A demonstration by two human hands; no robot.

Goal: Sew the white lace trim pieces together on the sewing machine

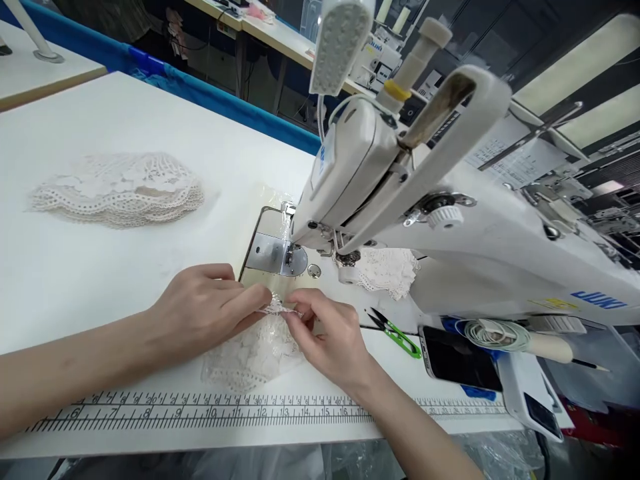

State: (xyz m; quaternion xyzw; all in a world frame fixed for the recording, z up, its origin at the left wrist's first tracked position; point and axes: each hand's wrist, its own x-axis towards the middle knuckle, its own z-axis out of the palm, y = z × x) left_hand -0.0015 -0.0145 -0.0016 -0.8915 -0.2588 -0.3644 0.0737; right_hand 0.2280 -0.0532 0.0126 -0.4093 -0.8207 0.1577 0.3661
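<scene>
Both of my hands meet in front of a white sewing machine [350, 153], just on my side of its metal needle plate [270, 255]. Between them is a piece of white lace [255, 357], its upper edge gathered in the fingers and the rest lying on the table toward me. My left hand [205, 303] pinches the edge from the left, fingers closed. From the right, my right hand [327, 330] pinches the same edge between thumb and fingertips. The presser foot [290, 255] stands beyond the hands, apart from the lace edge they hold.
A stack of lace pieces [120, 190] lies at the left, and more lace [387, 270] sits under the machine arm. Green thread snips [397, 333], a phone [460, 357] and a coil of cord [495, 335] are at the right. A printed ruler [235, 412] runs along the front edge.
</scene>
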